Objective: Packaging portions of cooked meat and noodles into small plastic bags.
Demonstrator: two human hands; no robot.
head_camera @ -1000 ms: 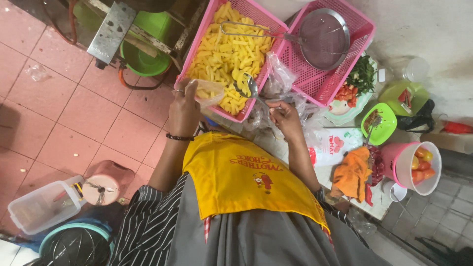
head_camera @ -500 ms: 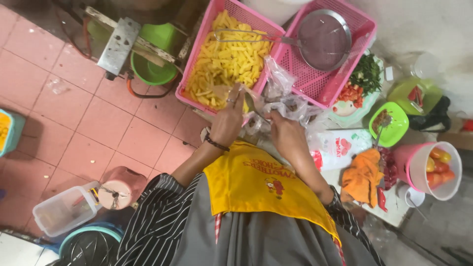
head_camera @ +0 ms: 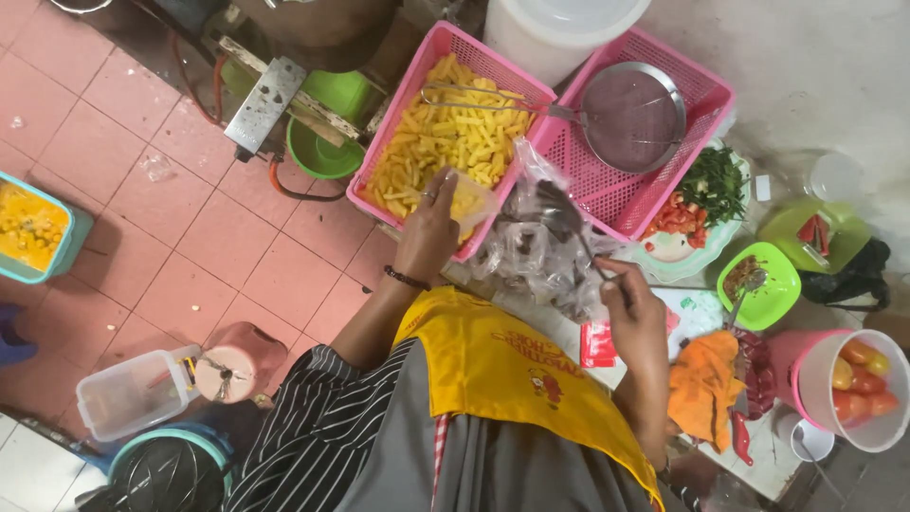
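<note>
Ok, left hand (head_camera: 428,228) grips a small clear plastic cup (head_camera: 466,202), thin and glossy, mouth tipped toward the pink basket (head_camera: 409,100) w/ lattice walls, held right at its near edge over the yellow fried sticks (head_camera: 455,137). Right hand (head_camera: 633,318) closed on a metal spoon (head_camera: 569,228); long axis runs from the hand up-left, bowl end over crinkly clear plastic bags (head_camera: 536,261). Second pink basket (head_camera: 697,104) holds a round wire-mesh strainer (head_camera: 633,116).

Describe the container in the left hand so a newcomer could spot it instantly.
Find the pink basket filled with yellow fried sticks. At its near edge the left hand holds a small clear plastic tub. It is the only see-through container there, partly filled with the same yellow sticks.
</note>
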